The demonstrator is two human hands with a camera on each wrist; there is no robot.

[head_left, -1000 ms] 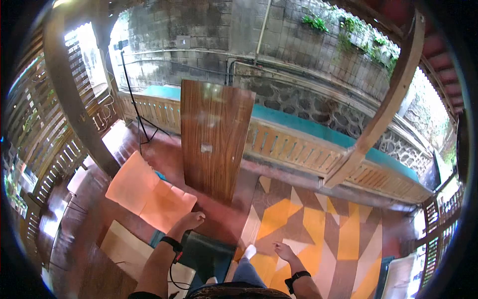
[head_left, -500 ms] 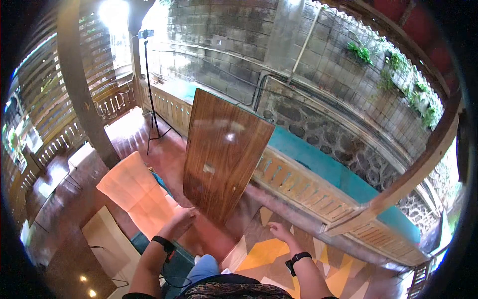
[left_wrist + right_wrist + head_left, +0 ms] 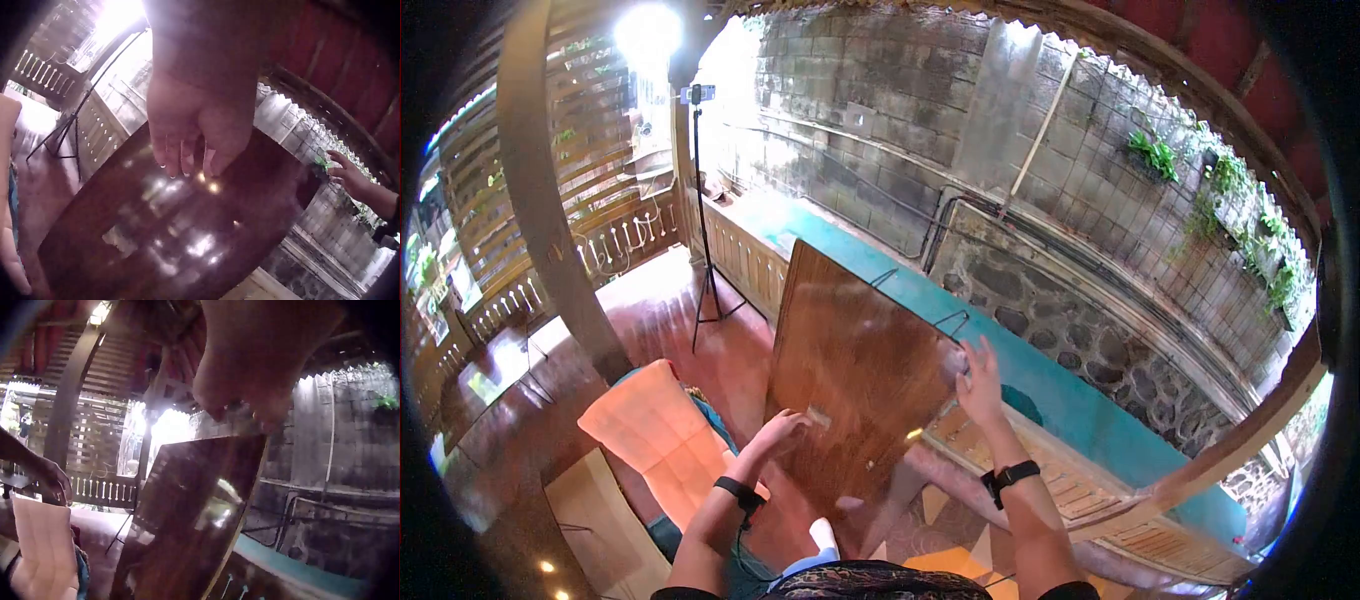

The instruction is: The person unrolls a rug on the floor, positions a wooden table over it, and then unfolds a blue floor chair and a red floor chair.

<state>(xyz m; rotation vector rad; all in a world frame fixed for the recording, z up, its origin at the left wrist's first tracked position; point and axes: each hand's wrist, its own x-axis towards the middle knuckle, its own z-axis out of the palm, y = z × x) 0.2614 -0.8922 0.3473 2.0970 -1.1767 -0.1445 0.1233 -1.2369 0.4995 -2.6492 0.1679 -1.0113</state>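
Observation:
A wood-grain tabletop panel (image 3: 855, 370) leans against the low railing, its glossy face toward me and a pale patch on it. Thin metal loops (image 3: 952, 320) stick up behind its upper edge. My right hand (image 3: 982, 385) is raised at the panel's upper right corner, fingers spread and loosely bent. In the right wrist view this hand (image 3: 250, 375) hangs just over the panel's top corner (image 3: 250, 447). My left hand (image 3: 780, 432) reaches in front of the panel's left part with relaxed fingers. Both hands hold nothing.
An orange cushioned seat (image 3: 650, 425) stands to the left, with a pale low table (image 3: 615, 520) beside it. Behind it is a black tripod (image 3: 703, 230). A teal-topped ledge (image 3: 1090, 425) runs along the block wall. A wooden post (image 3: 565, 220) rises at left.
I have come closer to the panel, which now leans more to the right in view. My right hand has risen to its upper corner; my left hand has moved from over the cushion toward the panel.

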